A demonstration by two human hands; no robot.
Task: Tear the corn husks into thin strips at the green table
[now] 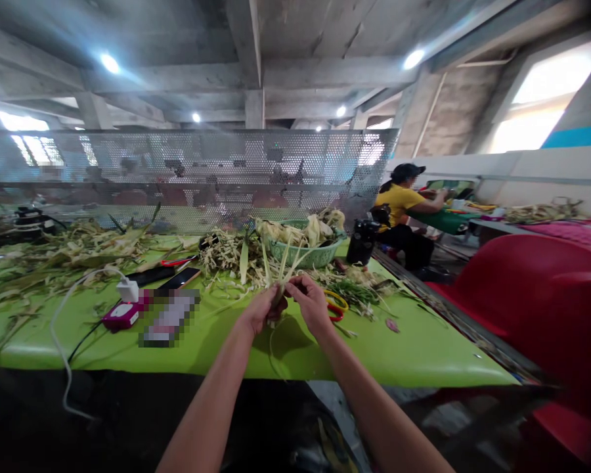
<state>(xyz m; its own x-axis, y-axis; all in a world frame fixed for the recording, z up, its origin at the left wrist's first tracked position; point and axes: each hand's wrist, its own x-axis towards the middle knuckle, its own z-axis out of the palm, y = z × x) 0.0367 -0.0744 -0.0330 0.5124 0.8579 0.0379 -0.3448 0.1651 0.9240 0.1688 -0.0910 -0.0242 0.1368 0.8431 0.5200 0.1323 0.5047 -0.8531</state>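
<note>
Pale green husk strips (284,268) fan upward from between my two hands, above the green table (374,358). My left hand (264,307) is closed round their lower ends. My right hand (307,297) pinches the strips from the right side, its fingertips close to the left hand's. A thin strand hangs below the hands toward the table's front edge. Just right of my right hand lie scissors with yellow and red handles (342,305), partly hidden behind it.
Behind my hands are a green basket (308,255) of husks and a dark bottle (362,242). Left lie a phone (180,279), a purple power block (124,314) with a white cable, and husk piles (73,253). Right, a red chair (526,282) and a seated person in yellow (398,205).
</note>
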